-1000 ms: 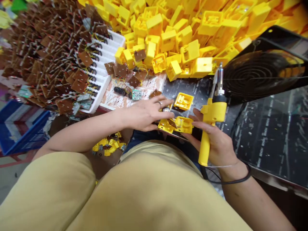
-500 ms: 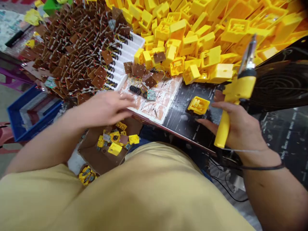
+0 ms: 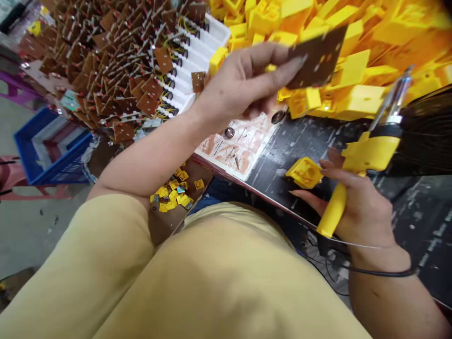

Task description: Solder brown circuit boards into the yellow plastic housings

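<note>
My left hand [image 3: 243,84] pinches a brown circuit board [image 3: 319,59] by its near edge, raised over the bench in front of the yellow housings. A dark round part [image 3: 278,117] shows just below that hand; whether wires join it to the board I cannot make out. In my right hand [image 3: 360,202] is a yellow gun-shaped soldering iron [image 3: 374,153], its metal tip pointing up and away. That hand's thumb and fingertips lie close around a small open yellow housing [image 3: 304,173], which sits tilted on the black bench; contact is unclear.
Brown boards [image 3: 116,70] are heaped at left beside a white ridged foam tray [image 3: 215,35]. Yellow housings [image 3: 360,101] pile up along the back. A patterned sheet [image 3: 243,160] bears another round part [image 3: 229,133]. Below the bench edge is a carton [image 3: 165,223] with yellow pieces.
My left hand has moved right and up from the sheet and now holds a circuit board. The small housing has tilted beside my right fingers. The whole view has shifted somewhat.
</note>
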A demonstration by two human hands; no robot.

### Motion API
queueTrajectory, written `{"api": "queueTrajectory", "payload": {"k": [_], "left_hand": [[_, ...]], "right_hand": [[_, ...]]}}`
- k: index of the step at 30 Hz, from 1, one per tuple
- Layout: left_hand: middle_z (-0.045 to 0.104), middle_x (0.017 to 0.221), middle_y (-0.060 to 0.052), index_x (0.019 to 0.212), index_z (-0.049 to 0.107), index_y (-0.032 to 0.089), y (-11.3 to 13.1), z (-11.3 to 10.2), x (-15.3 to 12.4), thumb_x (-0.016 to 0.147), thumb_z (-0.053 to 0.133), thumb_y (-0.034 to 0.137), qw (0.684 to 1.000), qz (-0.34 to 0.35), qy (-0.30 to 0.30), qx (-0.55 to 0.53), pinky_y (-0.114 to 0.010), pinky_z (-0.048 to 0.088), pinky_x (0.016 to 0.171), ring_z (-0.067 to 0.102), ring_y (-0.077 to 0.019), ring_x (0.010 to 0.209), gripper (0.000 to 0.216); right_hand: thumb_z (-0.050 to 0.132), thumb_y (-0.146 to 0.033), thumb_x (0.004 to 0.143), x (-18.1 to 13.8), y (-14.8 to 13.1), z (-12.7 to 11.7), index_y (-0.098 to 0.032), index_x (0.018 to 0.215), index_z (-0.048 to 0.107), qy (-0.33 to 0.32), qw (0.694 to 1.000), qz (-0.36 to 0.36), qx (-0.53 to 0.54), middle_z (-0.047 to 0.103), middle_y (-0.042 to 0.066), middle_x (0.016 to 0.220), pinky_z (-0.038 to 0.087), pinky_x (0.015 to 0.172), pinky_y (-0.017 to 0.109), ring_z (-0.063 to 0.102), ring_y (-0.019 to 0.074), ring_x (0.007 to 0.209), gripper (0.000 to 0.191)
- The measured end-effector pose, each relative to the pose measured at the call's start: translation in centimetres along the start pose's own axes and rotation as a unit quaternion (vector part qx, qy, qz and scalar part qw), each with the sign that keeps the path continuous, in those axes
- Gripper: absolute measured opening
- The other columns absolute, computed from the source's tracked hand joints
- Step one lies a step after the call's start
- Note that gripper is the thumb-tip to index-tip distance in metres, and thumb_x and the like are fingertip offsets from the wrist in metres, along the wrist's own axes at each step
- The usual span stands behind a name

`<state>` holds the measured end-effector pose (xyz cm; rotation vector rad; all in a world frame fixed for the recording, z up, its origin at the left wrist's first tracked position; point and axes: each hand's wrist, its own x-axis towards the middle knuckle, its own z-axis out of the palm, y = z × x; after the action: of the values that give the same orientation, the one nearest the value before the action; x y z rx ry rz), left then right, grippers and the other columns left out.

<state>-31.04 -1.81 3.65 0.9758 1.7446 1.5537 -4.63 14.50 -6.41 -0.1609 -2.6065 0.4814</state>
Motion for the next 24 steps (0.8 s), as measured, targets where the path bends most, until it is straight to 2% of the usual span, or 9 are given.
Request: {"api": "queueTrajectory", "payload": {"k": [2,4,6,8,10,12,18,21,24], "left_hand": [[0.067,0.072,0.001,0.087,0.063,0.015,-0.8,1.1,0.1,0.105,0.052,0.037,0.981,-0.128,-0.100,-0.104,-0.017,0.042,0.055,0.064,-0.0069,0.058,0.031],[0.072,0.080,-0.004,0.078,0.063,0.014,-2.3,1.7,0.0,0.103,0.052,0.052,0.963,-0.180,-0.164,-0.119,-0.020,0.051,0.059,0.068,-0.0101,0.065,0.046],[0.070,0.074,-0.004,0.072,0.061,0.015,-3.7,1.9,-0.1,0.097,0.061,0.053,0.970,-0.150,-0.182,-0.057,-0.020,0.052,0.060,0.067,-0.0107,0.065,0.045],[0.070,0.071,0.000,0.091,0.065,0.016,-4.5,1.9,-0.3,0.090,0.071,0.035,0.975,-0.101,-0.195,0.033,-0.019,0.050,0.058,0.065,-0.0098,0.061,0.021],[0.075,0.078,0.000,0.123,0.062,0.016,-4.6,1.9,-0.7,0.086,0.069,0.020,0.970,-0.070,-0.209,0.105,-0.020,0.050,0.060,0.068,-0.0103,0.063,0.038],[0.079,0.085,-0.002,0.135,0.058,0.015,-4.4,1.9,-1.0,0.087,0.064,0.017,0.962,-0.056,-0.226,0.142,-0.021,0.053,0.066,0.073,-0.0126,0.071,0.048],[0.081,0.090,-0.006,0.099,0.072,0.013,-3.8,2.3,-1.6,0.090,0.061,0.020,0.960,-0.037,-0.200,0.192,-0.024,0.058,0.074,0.077,-0.0160,0.083,0.016],[0.081,0.093,-0.005,0.095,0.076,0.015,-3.9,2.4,-1.9,0.091,0.062,0.022,0.949,0.013,-0.181,0.258,-0.026,0.058,0.083,0.076,-0.0163,0.087,0.016],[0.082,0.097,-0.006,0.097,0.080,0.018,-4.3,2.7,-2.0,0.095,0.061,0.022,0.925,0.086,-0.201,0.312,-0.028,0.056,0.086,0.076,-0.0173,0.090,0.020]], "right_hand": [[0.080,-0.052,0.084,-0.1,-0.1,-0.1,-0.027,0.129,0.053,0.031,1.000,0.005,-0.003,0.065,0.015,0.140,0.064,0.093,0.055,0.070,0.0345,0.119,0.058],[0.078,-0.052,0.086,0.3,-0.2,0.0,-0.026,0.128,0.054,0.037,0.999,-0.007,0.001,0.065,0.015,0.139,0.063,0.094,0.055,0.071,0.0335,0.117,0.054],[0.078,-0.045,0.088,0.9,-0.3,0.0,-0.025,0.125,0.055,0.029,0.999,-0.025,0.001,0.069,0.012,0.132,0.063,0.097,0.049,0.071,0.0298,0.116,0.048],[0.077,-0.034,0.090,1.4,-0.4,0.2,-0.026,0.124,0.056,0.020,0.999,-0.036,0.000,0.073,0.007,0.121,0.063,0.095,0.042,0.073,0.0255,0.112,0.041],[0.074,-0.026,0.092,1.4,-0.7,0.4,-0.026,0.124,0.055,0.017,0.999,-0.038,0.007,0.075,0.005,0.114,0.064,0.090,0.038,0.074,0.0235,0.108,0.037],[0.072,-0.025,0.093,1.2,-1.0,0.5,-0.026,0.126,0.055,0.013,0.999,-0.036,0.020,0.074,0.007,0.119,0.065,0.089,0.038,0.074,0.0238,0.109,0.038],[0.079,-0.039,0.087,1.0,-1.8,-0.1,-0.021,0.131,0.055,0.021,0.998,-0.042,0.037,0.069,0.013,0.133,0.063,0.099,0.049,0.068,0.0311,0.123,0.053],[0.081,-0.032,0.087,1.3,-2.5,-1.0,-0.022,0.124,0.059,0.072,0.996,-0.042,0.012,0.076,0.008,0.117,0.065,0.092,0.043,0.076,0.0255,0.102,0.044],[0.082,-0.016,0.083,1.3,-3.3,-2.4,-0.024,0.111,0.063,0.129,0.991,-0.038,-0.018,0.078,-0.002,0.088,0.062,0.072,0.026,0.075,0.0156,0.071,0.035]]}}
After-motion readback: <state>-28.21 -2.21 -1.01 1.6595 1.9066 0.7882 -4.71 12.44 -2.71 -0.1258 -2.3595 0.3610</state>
